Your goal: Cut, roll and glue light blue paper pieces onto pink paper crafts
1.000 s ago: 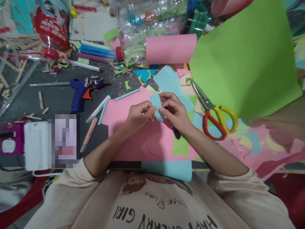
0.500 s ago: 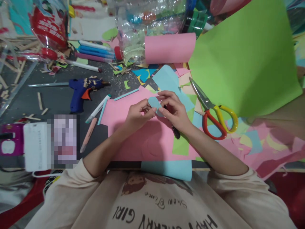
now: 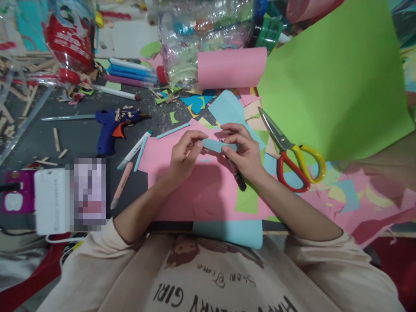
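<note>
A small light-blue paper piece (image 3: 212, 145) with a rounded left end is held between my two hands. My left hand (image 3: 186, 151) pinches its left end between thumb and fingertips. At its right end, my right hand (image 3: 242, 147) grips it with thumb and fingers, which hide part of it. Under my hands lies a pink paper sheet (image 3: 182, 195). A dark pen (image 3: 238, 178) slants beneath my right hand, its upper part partly hidden. A tiny blue paper scrap (image 3: 205, 160) is on the pink sheet just below the held piece.
Scissors (image 3: 292, 156) with red and yellow handles lie to the right, beside a large green sheet (image 3: 331, 86). A blue glue gun (image 3: 108, 128) and markers (image 3: 134, 149) lie to the left. Plastic bottles (image 3: 69, 39) and a rolled pink paper (image 3: 232, 67) are at the back.
The blue paper piece has turned to lie more level and looks longer and narrower. My hands have moved slightly apart. The tiny blue scrap now shows below them.
</note>
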Action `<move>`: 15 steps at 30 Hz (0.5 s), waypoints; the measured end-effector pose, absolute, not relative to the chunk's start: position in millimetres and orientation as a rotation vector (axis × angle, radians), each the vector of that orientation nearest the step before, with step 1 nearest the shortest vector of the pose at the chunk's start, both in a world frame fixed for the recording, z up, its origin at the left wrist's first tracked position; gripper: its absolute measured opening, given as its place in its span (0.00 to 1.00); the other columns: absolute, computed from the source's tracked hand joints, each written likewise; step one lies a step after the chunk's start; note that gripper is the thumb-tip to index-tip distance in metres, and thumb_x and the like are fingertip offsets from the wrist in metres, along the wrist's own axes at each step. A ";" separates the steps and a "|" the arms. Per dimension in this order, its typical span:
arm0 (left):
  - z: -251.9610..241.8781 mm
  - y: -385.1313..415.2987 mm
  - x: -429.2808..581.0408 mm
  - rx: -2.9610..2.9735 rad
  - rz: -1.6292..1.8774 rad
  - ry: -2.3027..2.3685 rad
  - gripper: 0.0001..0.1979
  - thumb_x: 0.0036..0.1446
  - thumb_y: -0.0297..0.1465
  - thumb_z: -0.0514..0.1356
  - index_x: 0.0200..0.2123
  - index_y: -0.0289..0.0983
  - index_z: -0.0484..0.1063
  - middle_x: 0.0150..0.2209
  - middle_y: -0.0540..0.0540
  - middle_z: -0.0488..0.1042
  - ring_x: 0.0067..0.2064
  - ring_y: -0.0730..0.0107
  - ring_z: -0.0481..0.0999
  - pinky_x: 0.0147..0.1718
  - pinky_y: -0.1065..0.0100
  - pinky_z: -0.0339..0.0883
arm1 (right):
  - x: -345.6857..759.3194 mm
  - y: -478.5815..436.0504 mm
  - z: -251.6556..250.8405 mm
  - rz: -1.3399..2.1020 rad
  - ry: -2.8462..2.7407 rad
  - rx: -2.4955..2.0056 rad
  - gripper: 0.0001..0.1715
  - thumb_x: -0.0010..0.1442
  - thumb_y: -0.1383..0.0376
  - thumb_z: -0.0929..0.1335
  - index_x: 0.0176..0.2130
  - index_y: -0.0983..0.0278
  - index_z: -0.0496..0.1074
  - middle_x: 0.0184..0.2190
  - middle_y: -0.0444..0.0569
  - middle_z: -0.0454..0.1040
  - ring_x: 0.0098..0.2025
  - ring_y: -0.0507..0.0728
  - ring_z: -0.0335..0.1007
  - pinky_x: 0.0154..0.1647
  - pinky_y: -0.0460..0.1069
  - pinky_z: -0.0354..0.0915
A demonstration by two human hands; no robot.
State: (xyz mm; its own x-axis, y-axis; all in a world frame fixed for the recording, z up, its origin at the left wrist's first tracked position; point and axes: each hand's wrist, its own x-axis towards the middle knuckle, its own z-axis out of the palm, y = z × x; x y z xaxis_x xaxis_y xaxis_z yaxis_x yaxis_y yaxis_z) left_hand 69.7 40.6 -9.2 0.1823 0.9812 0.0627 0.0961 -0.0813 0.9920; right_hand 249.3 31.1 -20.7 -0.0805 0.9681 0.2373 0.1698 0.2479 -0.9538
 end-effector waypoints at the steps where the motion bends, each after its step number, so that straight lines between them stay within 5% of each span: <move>1: -10.5 41.0 69.5 1.430 1.123 1.145 0.13 0.61 0.44 0.58 0.38 0.39 0.71 0.34 0.49 0.74 0.30 0.75 0.75 0.30 0.72 0.70 | 249.9 31.5 -20.4 0.979 -1.483 -1.131 0.13 0.60 0.52 0.70 0.30 0.57 0.71 0.49 0.49 0.73 0.50 0.59 0.72 0.56 0.63 0.68; 10: -13.9 38.1 65.2 1.589 1.131 1.111 0.17 0.65 0.44 0.55 0.45 0.40 0.75 0.42 0.45 0.78 0.36 0.71 0.78 0.36 0.69 0.73 | 249.8 32.3 -17.9 1.013 -1.402 -1.200 0.18 0.58 0.47 0.70 0.29 0.57 0.71 0.48 0.48 0.73 0.48 0.60 0.73 0.57 0.64 0.68; 15: -11.3 37.7 61.9 1.886 1.216 1.053 0.13 0.67 0.37 0.54 0.47 0.42 0.77 0.53 0.42 0.74 0.55 0.63 0.74 0.50 0.61 0.71 | 249.2 32.5 -19.2 0.992 -1.364 -1.201 0.15 0.58 0.50 0.71 0.30 0.57 0.71 0.47 0.48 0.74 0.48 0.59 0.73 0.57 0.62 0.68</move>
